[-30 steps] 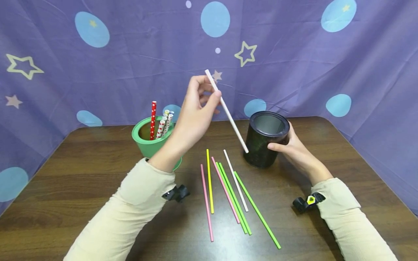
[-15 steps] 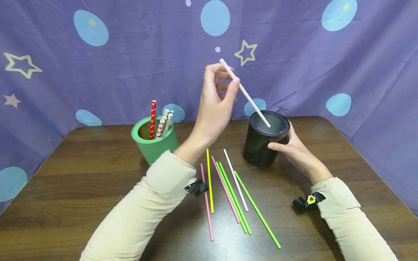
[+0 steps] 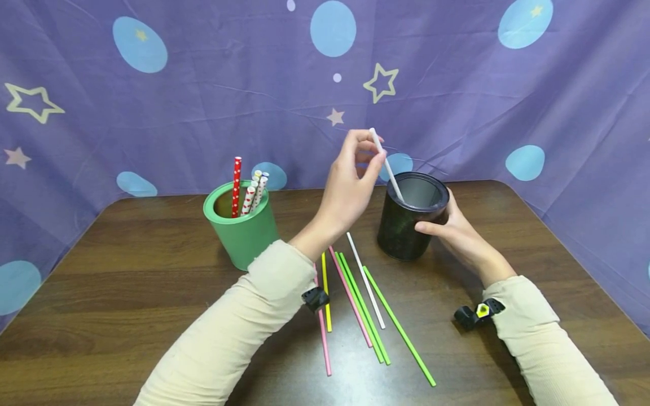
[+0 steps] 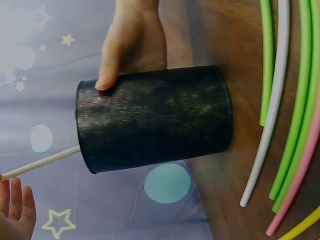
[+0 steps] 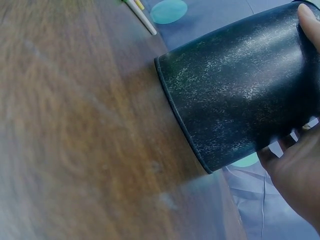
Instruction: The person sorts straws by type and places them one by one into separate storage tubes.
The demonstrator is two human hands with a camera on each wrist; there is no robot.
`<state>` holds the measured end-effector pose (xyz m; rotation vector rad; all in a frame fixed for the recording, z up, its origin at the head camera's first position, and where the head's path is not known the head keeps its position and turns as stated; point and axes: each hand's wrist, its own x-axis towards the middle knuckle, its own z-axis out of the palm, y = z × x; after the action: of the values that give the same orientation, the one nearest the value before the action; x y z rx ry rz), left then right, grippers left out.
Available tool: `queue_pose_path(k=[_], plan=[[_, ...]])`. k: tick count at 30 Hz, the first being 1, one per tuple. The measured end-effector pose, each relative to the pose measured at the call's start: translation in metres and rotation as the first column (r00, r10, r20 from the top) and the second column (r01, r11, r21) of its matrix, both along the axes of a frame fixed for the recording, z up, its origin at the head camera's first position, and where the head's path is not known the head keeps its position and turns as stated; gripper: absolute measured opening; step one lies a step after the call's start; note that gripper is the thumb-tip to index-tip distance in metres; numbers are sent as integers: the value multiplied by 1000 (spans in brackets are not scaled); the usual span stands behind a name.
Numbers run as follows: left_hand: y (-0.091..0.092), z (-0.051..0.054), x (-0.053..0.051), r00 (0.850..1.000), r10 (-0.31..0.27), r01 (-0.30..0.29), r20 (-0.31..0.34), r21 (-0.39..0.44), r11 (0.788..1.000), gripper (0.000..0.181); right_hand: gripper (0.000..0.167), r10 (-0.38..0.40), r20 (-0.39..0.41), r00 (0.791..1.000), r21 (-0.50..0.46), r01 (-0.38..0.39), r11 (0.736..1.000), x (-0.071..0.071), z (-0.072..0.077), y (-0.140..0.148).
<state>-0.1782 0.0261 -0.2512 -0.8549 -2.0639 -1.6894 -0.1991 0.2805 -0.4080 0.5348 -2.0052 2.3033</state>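
Note:
A white stick (image 3: 391,172) slants down into the mouth of a black cup (image 3: 406,234), its upper end pinched between the thumb and fingers of the left hand (image 3: 350,183). In the left wrist view the same stick (image 4: 42,162) passes over the rim of the cup (image 4: 155,117), with the left fingers (image 4: 17,205) at its outer end. The right hand (image 3: 464,239) grips the cup from the right side, thumb across its front. In the right wrist view that hand (image 5: 295,175) wraps the cup (image 5: 240,85) near its top.
Several thin sticks, among them a green one (image 3: 401,327), a white one (image 3: 367,282) and a pink one (image 3: 325,344), lie mid-table. A green cup (image 3: 246,239) with patterned straws, one of them red (image 3: 236,186), stands to their left. Behind the table (image 3: 127,282) hangs a purple cloth (image 3: 203,84).
The left hand has moved right, carrying the white stick from left of the black cup to above it, then lowering its end inside the rim. The right hand and cup have stayed put.

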Motion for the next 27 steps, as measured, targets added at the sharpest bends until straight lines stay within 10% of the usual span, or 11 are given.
queue_pose_path(k=[27], plan=[[-3, -18, 1, 999, 1, 13, 50, -272, 962, 16, 89, -13, 14, 1000, 33, 12, 999, 1, 0, 1]])
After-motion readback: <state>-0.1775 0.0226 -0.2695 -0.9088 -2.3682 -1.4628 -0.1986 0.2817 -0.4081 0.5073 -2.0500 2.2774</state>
